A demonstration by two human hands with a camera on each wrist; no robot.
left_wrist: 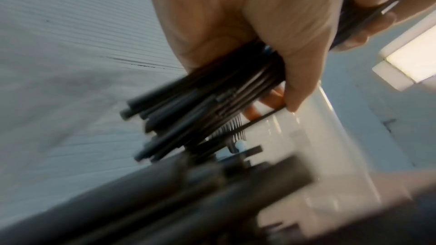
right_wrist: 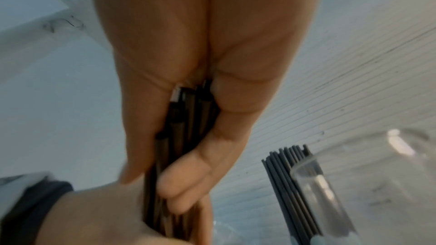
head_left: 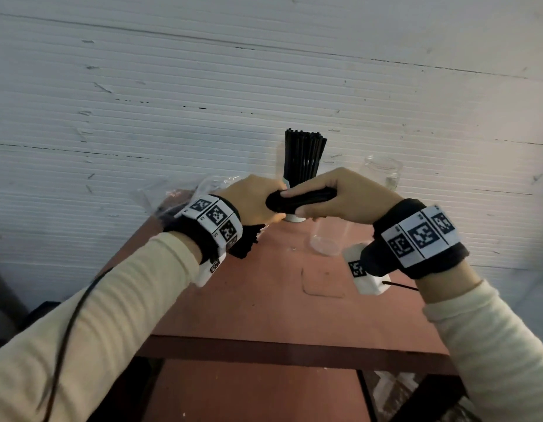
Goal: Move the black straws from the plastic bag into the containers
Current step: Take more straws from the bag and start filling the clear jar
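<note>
Both hands grip one bundle of black straws [head_left: 300, 200] above the reddish table [head_left: 264, 300]. My left hand [head_left: 252, 201] holds its left end, my right hand [head_left: 334, 194] wraps the right part. The left wrist view shows the straw ends [left_wrist: 179, 118] sticking out below the palm. In the right wrist view the fingers [right_wrist: 188, 174] curl round the bundle [right_wrist: 186, 118]. Behind the hands a container [head_left: 294, 217] stands full of upright black straws [head_left: 303, 156]. A clear cup [head_left: 328, 239] lies on its side under my right hand. The plastic bag [head_left: 179, 193] lies at the back left.
An empty clear jar [head_left: 383, 172] stands at the back right against the white ribbed wall [head_left: 203, 102]. More black straws [head_left: 246, 242] lie below my left wrist. The table's front edge [head_left: 279, 348] is near me, with a lower shelf beneath.
</note>
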